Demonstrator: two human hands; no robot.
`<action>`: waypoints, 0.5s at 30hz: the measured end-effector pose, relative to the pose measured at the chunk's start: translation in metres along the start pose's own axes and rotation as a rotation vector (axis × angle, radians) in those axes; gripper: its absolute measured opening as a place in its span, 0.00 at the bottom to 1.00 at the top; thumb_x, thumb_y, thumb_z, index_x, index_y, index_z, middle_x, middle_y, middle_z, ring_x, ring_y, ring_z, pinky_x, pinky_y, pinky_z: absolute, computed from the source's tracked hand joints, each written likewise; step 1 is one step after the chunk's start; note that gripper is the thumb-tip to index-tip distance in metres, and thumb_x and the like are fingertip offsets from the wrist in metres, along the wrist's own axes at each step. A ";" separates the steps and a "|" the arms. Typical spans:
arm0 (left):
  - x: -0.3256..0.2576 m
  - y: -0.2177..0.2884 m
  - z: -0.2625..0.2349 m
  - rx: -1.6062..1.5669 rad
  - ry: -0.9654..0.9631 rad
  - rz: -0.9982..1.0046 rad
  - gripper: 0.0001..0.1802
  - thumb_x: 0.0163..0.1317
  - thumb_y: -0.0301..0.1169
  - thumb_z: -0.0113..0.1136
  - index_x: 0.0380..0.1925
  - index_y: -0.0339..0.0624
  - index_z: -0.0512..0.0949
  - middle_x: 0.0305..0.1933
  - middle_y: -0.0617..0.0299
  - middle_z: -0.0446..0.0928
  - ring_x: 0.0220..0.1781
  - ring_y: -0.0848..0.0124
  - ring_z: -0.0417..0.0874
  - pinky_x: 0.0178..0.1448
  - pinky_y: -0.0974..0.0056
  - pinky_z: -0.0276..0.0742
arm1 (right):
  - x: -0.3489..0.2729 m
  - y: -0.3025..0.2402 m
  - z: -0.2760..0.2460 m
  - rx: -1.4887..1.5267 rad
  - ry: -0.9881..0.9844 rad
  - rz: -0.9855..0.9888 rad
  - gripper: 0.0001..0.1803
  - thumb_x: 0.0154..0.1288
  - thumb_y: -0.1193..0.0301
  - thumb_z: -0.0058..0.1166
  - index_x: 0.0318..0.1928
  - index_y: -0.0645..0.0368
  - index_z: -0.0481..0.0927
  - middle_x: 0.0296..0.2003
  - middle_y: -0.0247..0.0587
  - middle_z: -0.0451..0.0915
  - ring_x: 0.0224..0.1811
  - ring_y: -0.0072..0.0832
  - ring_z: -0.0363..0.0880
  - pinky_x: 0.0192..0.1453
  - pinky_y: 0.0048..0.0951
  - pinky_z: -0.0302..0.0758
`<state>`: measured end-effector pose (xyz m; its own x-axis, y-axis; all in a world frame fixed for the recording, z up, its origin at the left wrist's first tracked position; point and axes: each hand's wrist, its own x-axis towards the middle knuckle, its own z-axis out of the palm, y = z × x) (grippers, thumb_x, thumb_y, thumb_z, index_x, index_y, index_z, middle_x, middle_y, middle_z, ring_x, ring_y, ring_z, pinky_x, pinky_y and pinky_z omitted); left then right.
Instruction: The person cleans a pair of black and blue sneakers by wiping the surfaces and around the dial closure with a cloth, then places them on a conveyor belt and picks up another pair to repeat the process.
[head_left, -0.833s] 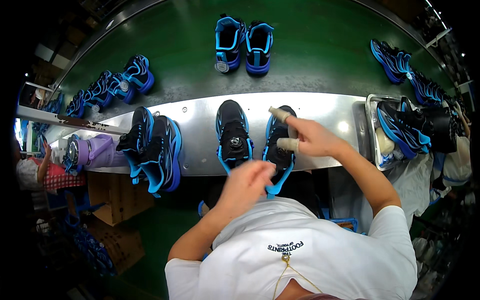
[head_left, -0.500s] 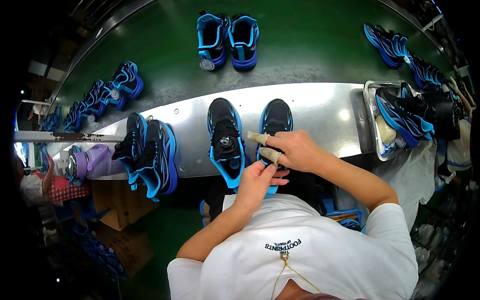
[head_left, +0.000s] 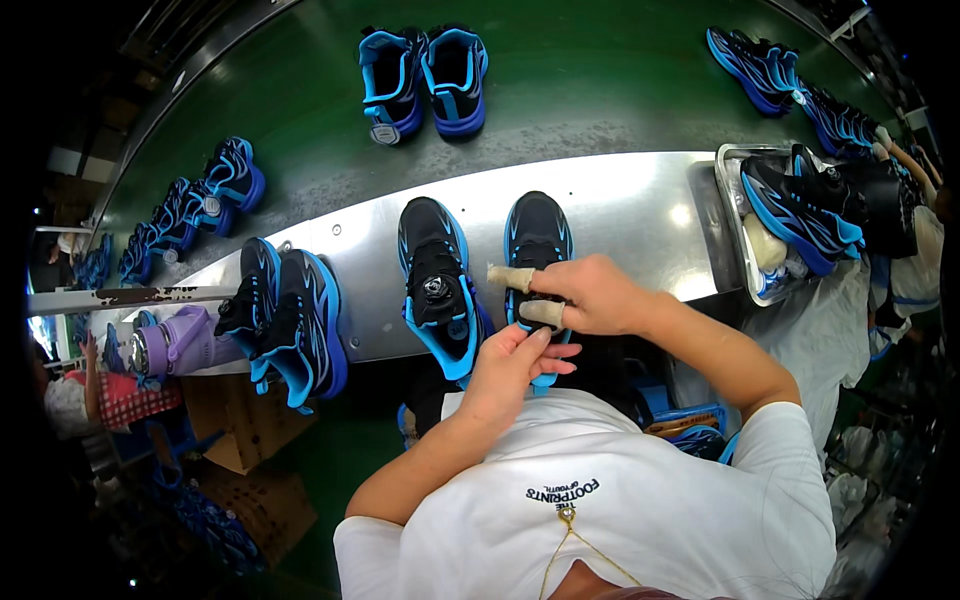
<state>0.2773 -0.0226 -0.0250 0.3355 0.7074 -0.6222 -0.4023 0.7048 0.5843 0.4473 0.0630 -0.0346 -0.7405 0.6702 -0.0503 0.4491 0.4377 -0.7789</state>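
A black and blue sneaker [head_left: 538, 228] lies toe-away on the metal ledge in front of me, and both my hands meet over its opening. My right hand [head_left: 600, 297], with tan covers on two fingers, is bent above the shoe's tongue. From below, my left hand [head_left: 502, 375] brings thumb and fingertips together close to the right fingertips, by the heel collar. Whatever sits between the fingers is hidden. Just to the left is the matching sneaker [head_left: 434, 270], with a round dial on its tongue and a light-blue lining.
Another sneaker pair [head_left: 300, 315] stands left on the ledge, beside a purple bottle [head_left: 190, 340]. A further pair [head_left: 424, 85] is on the green conveyor [head_left: 600, 80]. At right, a metal tray [head_left: 735, 215] holds a shoe. Rows of sneakers line both sides; a person sits far left.
The view has shifted slightly, and the shoes on the conveyor and ledge appear a little farther left. My hands keep nearly the same pose over the right-hand sneaker.
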 end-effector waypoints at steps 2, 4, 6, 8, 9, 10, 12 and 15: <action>-0.002 0.005 -0.006 -0.010 -0.035 -0.041 0.13 0.75 0.31 0.47 0.47 0.32 0.75 0.46 0.49 0.81 0.46 0.64 0.85 0.50 0.65 0.82 | 0.001 0.005 -0.017 0.045 0.008 -0.049 0.33 0.63 0.65 0.56 0.70 0.40 0.67 0.36 0.40 0.76 0.35 0.42 0.77 0.38 0.38 0.75; 0.000 0.005 -0.012 -0.004 -0.065 -0.073 0.13 0.74 0.32 0.49 0.48 0.32 0.76 0.48 0.53 0.80 0.51 0.62 0.84 0.51 0.63 0.82 | 0.002 0.000 -0.029 0.029 -0.047 -0.070 0.36 0.63 0.66 0.55 0.72 0.40 0.64 0.37 0.42 0.75 0.37 0.43 0.76 0.41 0.39 0.75; 0.003 -0.005 -0.011 -0.042 -0.064 -0.052 0.13 0.74 0.32 0.49 0.48 0.32 0.76 0.48 0.54 0.80 0.50 0.62 0.84 0.50 0.64 0.82 | 0.004 -0.009 -0.035 -0.049 -0.163 -0.063 0.37 0.64 0.67 0.54 0.74 0.39 0.60 0.38 0.43 0.74 0.39 0.43 0.76 0.44 0.39 0.74; 0.004 -0.014 -0.003 -0.064 -0.033 -0.010 0.13 0.75 0.32 0.47 0.48 0.32 0.75 0.47 0.52 0.80 0.49 0.63 0.84 0.49 0.64 0.82 | 0.006 -0.002 -0.017 -0.153 -0.094 -0.147 0.33 0.62 0.66 0.55 0.70 0.40 0.67 0.33 0.41 0.74 0.36 0.40 0.77 0.37 0.38 0.75; 0.004 -0.017 0.003 -0.068 -0.003 0.027 0.14 0.75 0.31 0.45 0.48 0.32 0.74 0.47 0.50 0.80 0.48 0.63 0.85 0.48 0.64 0.83 | 0.006 -0.002 -0.012 -0.208 -0.082 -0.125 0.32 0.62 0.66 0.55 0.69 0.40 0.69 0.31 0.41 0.74 0.34 0.40 0.77 0.36 0.38 0.75; 0.005 -0.018 0.006 -0.075 0.028 0.066 0.14 0.76 0.31 0.44 0.48 0.31 0.74 0.47 0.47 0.81 0.46 0.63 0.85 0.48 0.64 0.83 | 0.006 -0.003 -0.006 -0.264 -0.073 -0.105 0.31 0.62 0.66 0.55 0.68 0.41 0.71 0.30 0.40 0.74 0.32 0.39 0.78 0.34 0.38 0.75; 0.005 -0.018 0.004 -0.051 0.023 0.051 0.14 0.76 0.30 0.43 0.49 0.30 0.73 0.47 0.49 0.80 0.47 0.63 0.85 0.47 0.63 0.84 | 0.001 -0.004 0.008 -0.244 0.057 -0.028 0.27 0.63 0.63 0.55 0.64 0.40 0.74 0.24 0.36 0.73 0.28 0.37 0.77 0.31 0.40 0.75; 0.003 -0.010 0.001 -0.021 -0.002 -0.024 0.14 0.76 0.31 0.44 0.49 0.30 0.74 0.49 0.50 0.79 0.48 0.63 0.85 0.47 0.64 0.82 | 0.000 -0.001 0.012 -0.077 0.097 0.003 0.29 0.64 0.63 0.55 0.67 0.42 0.72 0.24 0.41 0.73 0.28 0.40 0.77 0.33 0.39 0.74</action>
<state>0.2828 -0.0280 -0.0322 0.3470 0.6900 -0.6352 -0.4119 0.7206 0.5578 0.4412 0.0552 -0.0417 -0.6888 0.7249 0.0110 0.4913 0.4778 -0.7282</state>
